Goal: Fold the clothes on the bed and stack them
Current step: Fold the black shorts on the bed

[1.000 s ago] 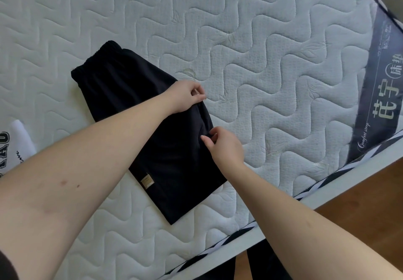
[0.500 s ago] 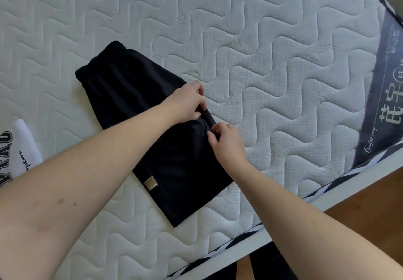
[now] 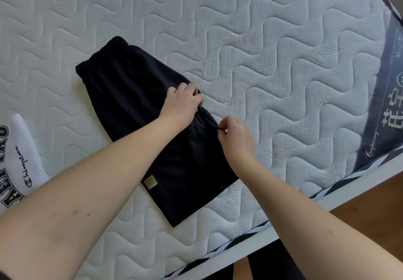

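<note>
Black shorts [image 3: 130, 96], folded in half lengthwise, lie diagonally on the white quilted mattress [image 3: 261, 40], elastic waistband at the upper left and a small gold label near the lower hem. My left hand [image 3: 184, 101] grips the shorts' right edge at mid-length, fingers curled into the cloth. My right hand [image 3: 234, 138] pinches the same edge slightly lower, a small bit of black fabric between thumb and fingertips. Both forearms reach in from the bottom of the head view.
A white garment with black lettering [image 3: 17, 160] lies at the left edge of the mattress. The mattress's near edge with striped piping [image 3: 239, 242] runs diagonally at the lower right, wooden floor [image 3: 370, 205] beyond it. A grey printed band [image 3: 390, 105] marks the right end.
Both hands stay on the shorts' right edge. My right hand has shifted a little outward along it and now pinches a bit of cloth. The view has drifted slightly.
</note>
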Tool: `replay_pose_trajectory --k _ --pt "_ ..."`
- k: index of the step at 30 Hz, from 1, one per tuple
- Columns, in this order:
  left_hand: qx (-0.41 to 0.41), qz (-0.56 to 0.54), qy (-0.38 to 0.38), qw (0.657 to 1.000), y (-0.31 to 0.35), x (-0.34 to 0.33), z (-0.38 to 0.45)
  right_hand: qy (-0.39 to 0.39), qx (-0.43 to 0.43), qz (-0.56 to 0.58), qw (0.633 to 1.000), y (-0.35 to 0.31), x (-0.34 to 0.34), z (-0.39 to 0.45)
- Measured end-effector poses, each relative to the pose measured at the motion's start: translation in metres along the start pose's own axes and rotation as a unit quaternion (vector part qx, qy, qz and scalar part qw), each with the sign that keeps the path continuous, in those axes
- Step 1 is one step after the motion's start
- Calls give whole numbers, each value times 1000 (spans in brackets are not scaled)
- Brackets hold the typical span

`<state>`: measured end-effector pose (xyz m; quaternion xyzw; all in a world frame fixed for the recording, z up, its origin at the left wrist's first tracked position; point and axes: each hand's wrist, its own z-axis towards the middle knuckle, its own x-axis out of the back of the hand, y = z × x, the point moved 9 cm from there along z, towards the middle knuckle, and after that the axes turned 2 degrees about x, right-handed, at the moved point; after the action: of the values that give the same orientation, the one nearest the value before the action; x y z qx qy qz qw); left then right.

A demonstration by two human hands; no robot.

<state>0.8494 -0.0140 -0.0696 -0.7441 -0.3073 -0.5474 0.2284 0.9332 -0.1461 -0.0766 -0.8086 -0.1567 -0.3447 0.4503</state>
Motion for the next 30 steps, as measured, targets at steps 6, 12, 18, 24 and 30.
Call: replay_pose_trajectory --k 6,12,18,24,30 --pt "-3 -177 10 984 -1 22 16 62 -61 107 991 25 19 1" --pt "71 -332 -60 939 -13 7 28 38 -157 231 959 63 16 17" --pt "-49 -102 2 994 19 12 44 -44 -119 132 983 65 1 15" --pt "0 -105 -63 993 24 -4 67 -82 -134 -59 986 87 6 1" --pt "68 -272 -44 959 22 -9 60 6 -152 33 988 113 30 -12"
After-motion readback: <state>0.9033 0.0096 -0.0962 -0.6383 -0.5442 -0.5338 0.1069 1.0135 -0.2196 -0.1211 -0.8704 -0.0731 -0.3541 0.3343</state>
